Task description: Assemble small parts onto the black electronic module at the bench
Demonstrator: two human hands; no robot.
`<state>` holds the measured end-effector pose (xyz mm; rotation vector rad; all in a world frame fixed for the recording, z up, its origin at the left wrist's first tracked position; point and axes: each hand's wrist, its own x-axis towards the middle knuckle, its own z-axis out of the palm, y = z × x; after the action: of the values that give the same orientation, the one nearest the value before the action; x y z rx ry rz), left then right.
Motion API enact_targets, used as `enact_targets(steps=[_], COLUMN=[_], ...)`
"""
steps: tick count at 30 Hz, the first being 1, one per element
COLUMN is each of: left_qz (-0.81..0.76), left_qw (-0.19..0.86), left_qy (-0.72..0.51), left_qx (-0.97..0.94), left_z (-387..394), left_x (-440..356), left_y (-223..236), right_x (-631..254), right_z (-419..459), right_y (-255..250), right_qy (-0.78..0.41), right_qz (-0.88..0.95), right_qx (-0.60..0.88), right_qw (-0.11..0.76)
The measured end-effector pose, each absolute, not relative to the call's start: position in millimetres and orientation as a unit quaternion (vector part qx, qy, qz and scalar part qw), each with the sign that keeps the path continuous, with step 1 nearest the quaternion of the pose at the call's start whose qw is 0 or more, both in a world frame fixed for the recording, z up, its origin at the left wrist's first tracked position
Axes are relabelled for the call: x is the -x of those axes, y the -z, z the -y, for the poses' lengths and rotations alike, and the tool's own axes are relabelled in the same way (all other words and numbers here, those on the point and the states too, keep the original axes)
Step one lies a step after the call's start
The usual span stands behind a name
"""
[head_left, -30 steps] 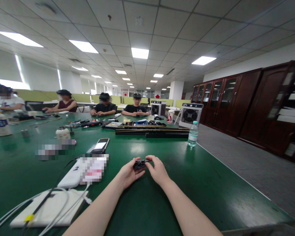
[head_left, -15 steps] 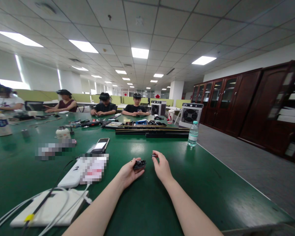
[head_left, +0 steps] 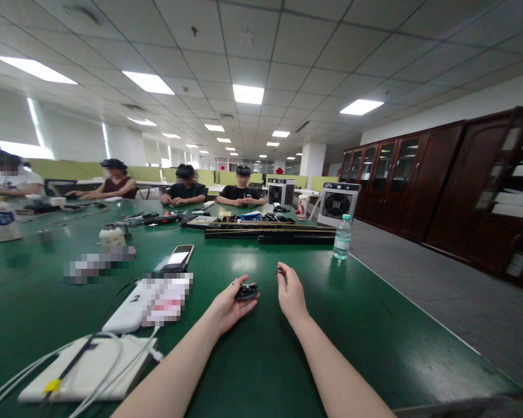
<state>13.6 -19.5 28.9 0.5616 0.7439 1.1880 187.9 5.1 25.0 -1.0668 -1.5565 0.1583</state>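
My left hand (head_left: 230,303) is palm up, thumb pressed over a small black device (head_left: 246,291) with an open, uneven top; it may be a computer mouse's lower half, but I cannot tell. Opposite it, my right hand (head_left: 291,292) pinches a tiny dark piece (head_left: 279,270) between thumb and forefinger, too small to name. A gap of bare table lies between the two hands. Both are raised a little over the green table (head_left: 261,366).
Left of my arms lie a white power bank (head_left: 124,306), a phone (head_left: 178,257) and a white box with cables (head_left: 82,371). A water bottle (head_left: 342,238) stands at the right edge. Black rails (head_left: 270,233) and tools lie farther back. Several people sit across the table.
My right hand has moved slightly to the right and up with the tiny piece, widening the gap between my hands. The left hand with the black device has barely shifted.
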Motion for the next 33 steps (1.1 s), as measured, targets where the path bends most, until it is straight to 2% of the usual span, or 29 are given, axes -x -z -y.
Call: enact_targets(steps=[19, 27, 33], left_qz=[-0.333, -0.337, -0.321], left_qw=[0.745, 0.749, 0.760], left_qy=[-0.528, -0.518, -0.512], left_qx=[-0.235, -0.239, -0.241], left_z=[18.7, 18.3, 21.0], left_x=[-13.9, -12.1, -11.3], left_y=[-28.8, -29.4, -31.8], right_x=[-187.9, -184.9, -176.1], right_z=[-1.7, 6.5, 14.5], right_y=[-28.5, -34.8, -35.2], right_qy=[-0.015, -0.012, -0.085], right_qz=[0.676, 0.721, 0.785], right_qx=[0.446, 0.453, 0.414], right_qw=[0.586, 0.524, 0.453])
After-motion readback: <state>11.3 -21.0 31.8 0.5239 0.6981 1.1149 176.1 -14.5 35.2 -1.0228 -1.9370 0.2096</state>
